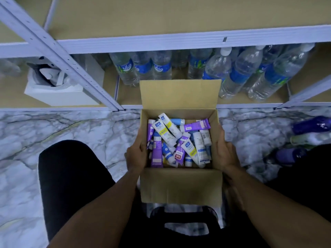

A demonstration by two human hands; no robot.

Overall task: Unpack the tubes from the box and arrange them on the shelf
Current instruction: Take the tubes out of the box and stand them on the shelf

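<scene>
Head view: open cardboard box (180, 187) of tubes (176, 138), held at both side walls.
Grip: left hand (137, 154) grasps the left wall, thumb hooked over the rim; right hand (224, 154) clasps the right wall. The tubes lie jumbled inside, in front of the shelf (161, 44) holding water bottles (238, 74).

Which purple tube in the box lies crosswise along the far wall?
The purple tube in the far right corner of the cardboard box, white cap pointing left. The other purple tubes lie roughly lengthwise, by the left wall and mid-box.
</scene>
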